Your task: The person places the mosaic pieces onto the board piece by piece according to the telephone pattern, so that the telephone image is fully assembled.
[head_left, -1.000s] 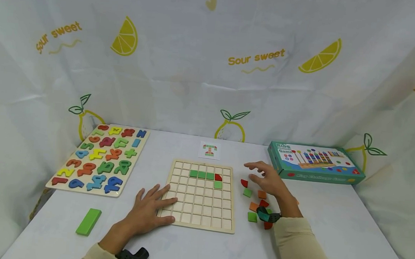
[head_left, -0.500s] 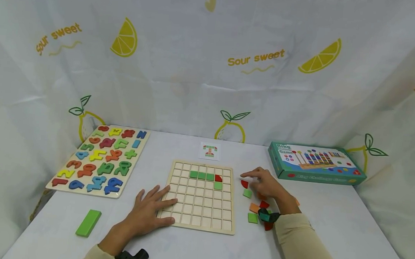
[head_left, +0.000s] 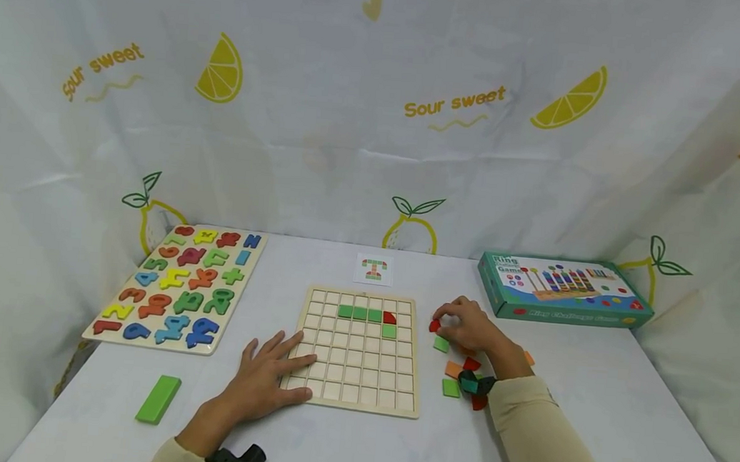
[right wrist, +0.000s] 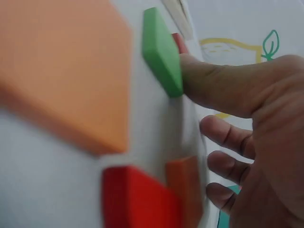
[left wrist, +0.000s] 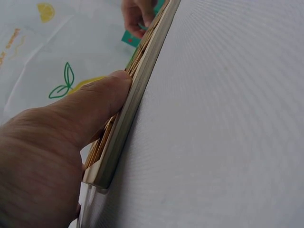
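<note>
My left hand (head_left: 263,377) lies with spread fingers on the lower left corner of a wooden grid board (head_left: 361,359); its thumb (left wrist: 107,90) presses the frame in the left wrist view. Green square tiles (head_left: 359,312), a red quarter-circle tile (head_left: 389,317) and a light green tile (head_left: 389,331) sit in the board's cells. Right of the board, my right hand (head_left: 474,329) pinches another red quarter-circle tile (head_left: 434,326) between thumb and index finger, low over the table. In the right wrist view, a green square tile (right wrist: 161,52) partly covers that red piece.
Loose orange (head_left: 453,369), red (head_left: 472,364) and green (head_left: 451,388) tiles lie under my right wrist. A pattern card (head_left: 374,268) is behind the board. A number puzzle (head_left: 248,269) and green block (head_left: 158,399) are left, a game box (head_left: 570,316) back right.
My right hand has come down toward the red quarter-circle tile, and its thumb and index finger have closed on it. The left hand stays on the board.
</note>
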### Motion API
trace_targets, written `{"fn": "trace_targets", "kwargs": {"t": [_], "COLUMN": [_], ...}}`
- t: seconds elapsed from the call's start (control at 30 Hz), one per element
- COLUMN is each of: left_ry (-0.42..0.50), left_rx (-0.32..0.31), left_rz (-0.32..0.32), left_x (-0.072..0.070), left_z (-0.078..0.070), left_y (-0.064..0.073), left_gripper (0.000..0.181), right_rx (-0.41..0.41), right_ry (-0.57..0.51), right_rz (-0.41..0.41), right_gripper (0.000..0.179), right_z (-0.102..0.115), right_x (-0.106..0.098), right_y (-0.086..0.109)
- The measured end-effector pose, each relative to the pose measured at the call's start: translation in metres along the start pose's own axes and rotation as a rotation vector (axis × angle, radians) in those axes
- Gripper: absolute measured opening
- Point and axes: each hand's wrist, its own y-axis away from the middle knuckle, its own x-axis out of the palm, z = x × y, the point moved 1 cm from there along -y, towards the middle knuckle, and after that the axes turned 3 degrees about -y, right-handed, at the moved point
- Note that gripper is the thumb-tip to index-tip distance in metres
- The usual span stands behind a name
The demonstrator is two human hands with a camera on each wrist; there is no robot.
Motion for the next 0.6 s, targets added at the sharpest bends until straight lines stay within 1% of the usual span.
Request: {"fn": "trace_targets", "kwargs": {"t": [0.1, 0.2, 0.3, 0.47, 0.6], "left_ry": [0.003, 0.002, -0.003, -0.004, -0.002], "left_rx": [0.001, 0.002, 0.002, 0.005, 0.004], "left_rz": [-0.001, -0.006, -0.009, -0.009, -0.008], "left_x": [0.0, 0.0, 0.001, 0.001, 0.001], "left_z": [0.0, -0.001, -0.001, 0.0, 0.0], "left_y": [0.0, 0.0, 0.0, 0.0, 0.0], "left_gripper": [0.061, 0.061, 0.061, 0.061, 0.061], "right_rx": [0.038, 0.08, 0.099, 0.021, -0.065], "right_ry": [-0.009, -0.058, -0.108, -0.146, -0.161], "right_rz": [-0.032, -0.078, -0.138, -0.245, -0.325], "right_gripper": [0.02, 0.024, 0.025, 0.025, 0.025], "right_z": [-0.001, 0.001, 0.005, 0.014, 0.029], "right_x": [0.0, -0.001, -0.004, -0.009, -0.011], "right_y": [0.001, 0.005, 0.009, 0.014, 0.018]}}
